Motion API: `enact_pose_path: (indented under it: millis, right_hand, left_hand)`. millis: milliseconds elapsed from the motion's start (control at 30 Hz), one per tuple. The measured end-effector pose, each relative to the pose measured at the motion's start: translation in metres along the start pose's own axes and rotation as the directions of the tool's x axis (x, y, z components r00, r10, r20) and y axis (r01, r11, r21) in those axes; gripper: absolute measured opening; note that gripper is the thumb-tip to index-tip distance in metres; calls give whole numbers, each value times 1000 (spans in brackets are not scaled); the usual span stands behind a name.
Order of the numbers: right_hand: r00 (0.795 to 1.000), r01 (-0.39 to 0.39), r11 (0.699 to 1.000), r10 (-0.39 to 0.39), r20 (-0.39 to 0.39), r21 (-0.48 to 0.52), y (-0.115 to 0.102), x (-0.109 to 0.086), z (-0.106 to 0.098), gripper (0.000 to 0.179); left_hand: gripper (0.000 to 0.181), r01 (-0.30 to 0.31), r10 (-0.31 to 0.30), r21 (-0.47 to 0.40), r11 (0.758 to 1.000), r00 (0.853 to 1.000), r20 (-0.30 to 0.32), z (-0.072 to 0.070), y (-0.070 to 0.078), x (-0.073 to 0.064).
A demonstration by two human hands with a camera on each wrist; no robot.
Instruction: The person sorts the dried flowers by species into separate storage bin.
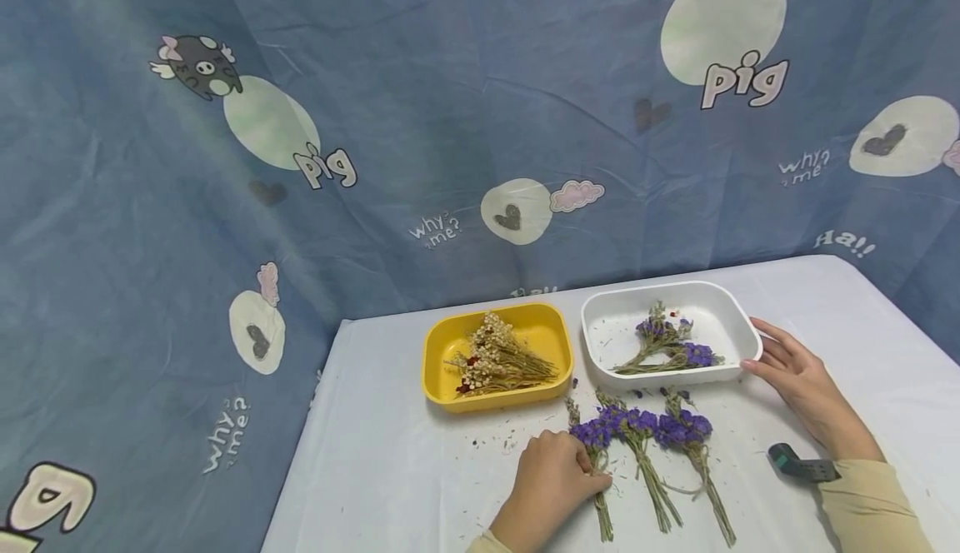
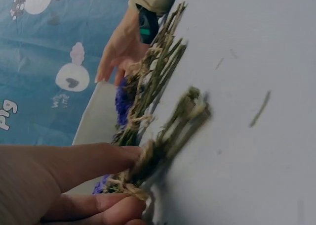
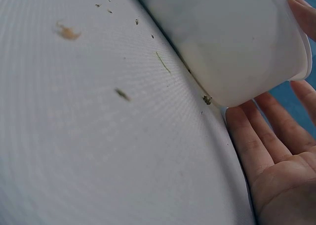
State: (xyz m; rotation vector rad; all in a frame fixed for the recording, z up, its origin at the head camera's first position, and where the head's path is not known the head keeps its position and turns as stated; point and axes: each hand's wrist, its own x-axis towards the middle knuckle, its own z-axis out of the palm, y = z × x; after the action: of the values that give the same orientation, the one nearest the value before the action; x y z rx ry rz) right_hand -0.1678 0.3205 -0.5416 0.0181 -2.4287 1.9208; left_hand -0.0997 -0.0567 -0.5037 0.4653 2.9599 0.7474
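Some left fingers (image 2: 98, 160) pinch a bouquet (image 1: 592, 434) — parted right fingers (image 3: 247, 136) touch white tray (image 1: 675, 379).

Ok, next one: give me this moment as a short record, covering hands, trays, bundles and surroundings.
Left hand: pinches the leftmost purple bundle
Right hand: touches the right end of the white tray
White tray contents: purple sprigs
Yellow tray contents: cream and dark red dried flowers
Other bundles: middle bundle and right bundle, lying on the table
Table: white, with scattered plant scraps
Backdrop: blue, printed with "pig"
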Motion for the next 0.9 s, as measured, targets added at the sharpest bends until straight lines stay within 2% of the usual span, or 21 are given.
enact_pose_path:
  millis: [267,600,900]
  right_hand:
    - [1000,3,999,-4,17,41,0,0,-1,78]
    - [1000,14,999,-15,20,53,0,-1,-1,78]
    - [1000,11,1000,-11,14,15,1,0,-1,78]
  left_hand:
    - [22,43,-41,-54,998,998,39,-10,-6,4]
    - [15,15,-11,-178,984,1000,27,-15,-17,7]
    - [12,22,-14,-192,981,999,44,-18,-22,10]
